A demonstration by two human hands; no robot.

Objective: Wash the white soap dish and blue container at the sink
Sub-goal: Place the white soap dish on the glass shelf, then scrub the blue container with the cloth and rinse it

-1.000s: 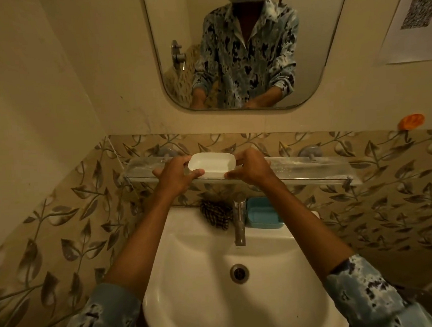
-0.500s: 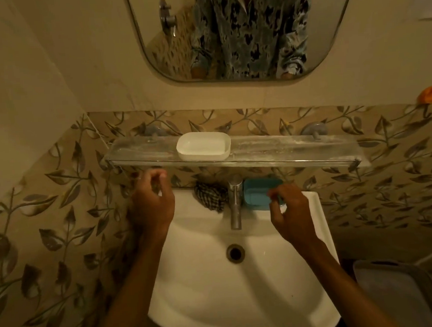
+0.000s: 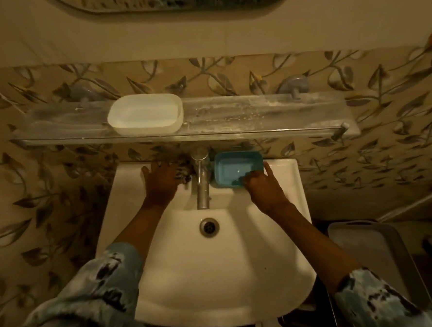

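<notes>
A white ceramic wash basin, seen from above through a head-worn camera, filled the middle of the view, with a round metal drain in its bowl and no water seen running. Above it a long, streaked glass shelf was fixed to a wall tiled in a leaf pattern. On the left part of that shelf the white rounded plastic soap dish was set upright, apart from both hands. A chrome tap stood at the back of the basin.

Just right of the tap, on the basin's back ledge, the blue rectangular plastic container lay open side up. The right hand was placed at its near right corner, the thumb and curled fingers closed over the rim, the forefinger stretched along the right side. The left hand was laid flat on the ledge left of the tap, its fingers loosely spread and its fingertips reaching a dark checked cloth bunched there; whether the cloth was gripped could not be told.

The step in hand was judged to be the picking up of the blue container, with the white dish seemingly dealt with. For the next move, the container would need to be lifted clear of the ledge, the tap opened, and the container brought under the spout.
</notes>
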